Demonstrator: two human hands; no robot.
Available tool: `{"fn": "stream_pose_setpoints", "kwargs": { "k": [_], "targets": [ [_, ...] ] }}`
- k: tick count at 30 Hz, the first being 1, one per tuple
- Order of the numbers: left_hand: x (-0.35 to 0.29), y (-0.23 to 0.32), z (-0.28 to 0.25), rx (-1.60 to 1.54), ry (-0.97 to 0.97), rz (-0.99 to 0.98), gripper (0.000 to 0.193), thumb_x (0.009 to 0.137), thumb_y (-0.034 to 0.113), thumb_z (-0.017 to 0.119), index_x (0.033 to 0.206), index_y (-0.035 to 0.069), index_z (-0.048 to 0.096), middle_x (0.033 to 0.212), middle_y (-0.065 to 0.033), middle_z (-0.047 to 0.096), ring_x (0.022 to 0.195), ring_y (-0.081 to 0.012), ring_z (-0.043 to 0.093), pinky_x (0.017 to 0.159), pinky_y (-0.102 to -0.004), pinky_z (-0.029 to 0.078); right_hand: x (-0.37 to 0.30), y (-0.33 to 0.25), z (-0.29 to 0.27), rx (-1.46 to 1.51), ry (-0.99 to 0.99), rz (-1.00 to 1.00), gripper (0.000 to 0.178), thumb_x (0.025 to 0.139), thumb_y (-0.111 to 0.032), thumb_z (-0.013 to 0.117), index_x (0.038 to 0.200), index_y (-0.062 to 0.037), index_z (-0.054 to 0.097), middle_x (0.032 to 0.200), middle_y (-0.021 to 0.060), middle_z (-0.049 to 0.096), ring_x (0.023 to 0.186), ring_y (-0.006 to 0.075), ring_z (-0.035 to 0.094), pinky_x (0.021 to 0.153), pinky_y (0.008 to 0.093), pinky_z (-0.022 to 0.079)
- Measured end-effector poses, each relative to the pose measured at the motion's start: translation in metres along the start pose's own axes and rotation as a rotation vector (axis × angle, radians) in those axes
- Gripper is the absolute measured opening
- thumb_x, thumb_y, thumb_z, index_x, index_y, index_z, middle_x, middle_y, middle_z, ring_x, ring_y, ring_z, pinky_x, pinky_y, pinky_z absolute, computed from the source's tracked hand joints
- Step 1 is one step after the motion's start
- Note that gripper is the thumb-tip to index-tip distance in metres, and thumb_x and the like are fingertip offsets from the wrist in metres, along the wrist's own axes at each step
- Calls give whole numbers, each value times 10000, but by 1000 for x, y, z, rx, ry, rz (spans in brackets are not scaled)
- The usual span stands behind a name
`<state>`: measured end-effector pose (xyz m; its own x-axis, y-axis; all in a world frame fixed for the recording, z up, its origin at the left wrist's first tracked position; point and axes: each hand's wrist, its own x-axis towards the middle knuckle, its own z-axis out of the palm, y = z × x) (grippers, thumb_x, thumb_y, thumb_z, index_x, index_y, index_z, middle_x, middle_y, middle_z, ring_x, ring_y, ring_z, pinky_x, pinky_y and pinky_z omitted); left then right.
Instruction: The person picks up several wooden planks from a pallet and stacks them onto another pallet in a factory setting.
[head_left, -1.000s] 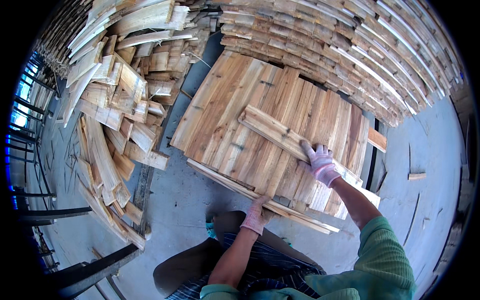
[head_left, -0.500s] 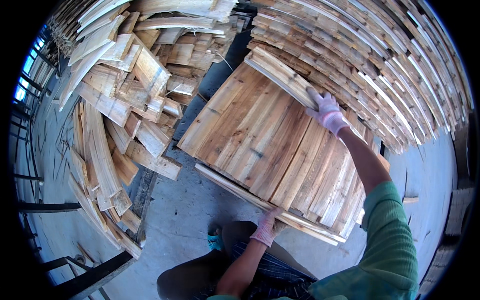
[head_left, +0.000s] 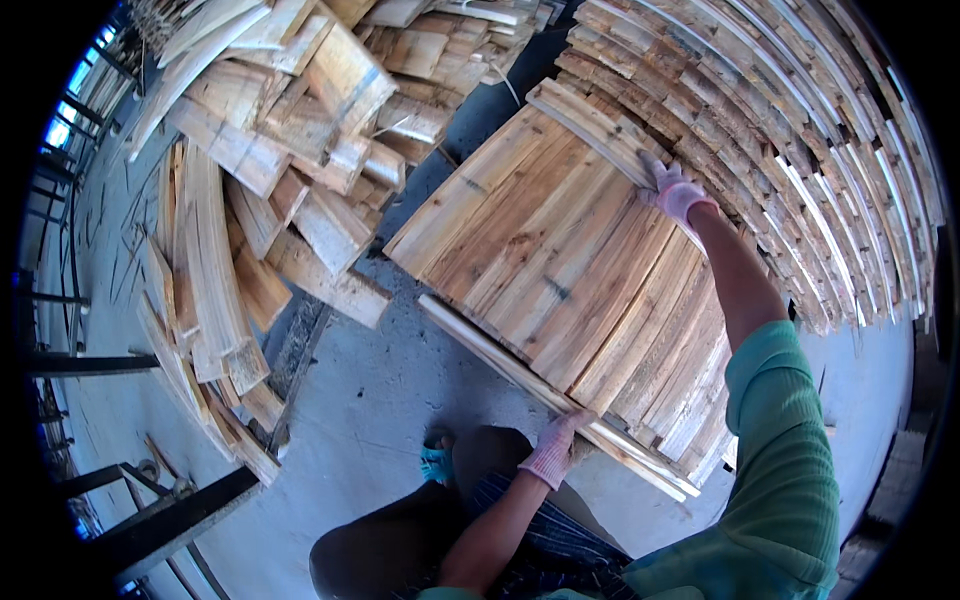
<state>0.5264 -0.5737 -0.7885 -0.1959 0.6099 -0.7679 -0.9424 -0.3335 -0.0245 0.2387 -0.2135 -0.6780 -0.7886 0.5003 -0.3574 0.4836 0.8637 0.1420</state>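
Observation:
A row of planks laid edge to edge (head_left: 540,240) lies before me, with a darker gap between two of them right of the middle. Across their far ends runs a pale plank (head_left: 590,130). My right hand (head_left: 676,192), in a pale pinkish knit glove, is closed over that plank near its right part. Along the near ends runs a long thin wooden strip (head_left: 490,352). My left hand (head_left: 560,447), gloved likewise, is closed on this strip from the near side; its fingertips are partly hidden.
A loose heap of boards (head_left: 300,130) rises at the left, some sliding toward the floor. Tall stacked boards (head_left: 740,130) stand close behind the far plank. Black metal bars (head_left: 180,520) jut in at lower left. Grey concrete floor (head_left: 350,390) shows between.
The whole view has shifted, so the heap and planks appear farther right. Both hands keep their hold at about the same places on the plank and the strip.

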Motion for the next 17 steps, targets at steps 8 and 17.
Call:
{"fn": "stream_pose_setpoints", "kwargs": {
  "k": [8,17],
  "targets": [
    [-4,7,11,-110,34,-22,348,845,46,752,1162,13,611,1118,-175,663,986,-376,705,788,-618,624,-68,-263,-18,87,289,-896,424,1030,-393,485,1379,-182,601,1313,144,614,1304,341,521,1130,491,374],
    [-4,-6,4,-200,1,-12,581,804,51,790,1262,173,453,1214,-114,590,1131,-361,628,887,-801,462,-70,-322,-3,-136,-20,-760,638,1036,-625,238,1491,-280,524,1590,73,441,1518,304,312,1227,630,73]
  ]
}}
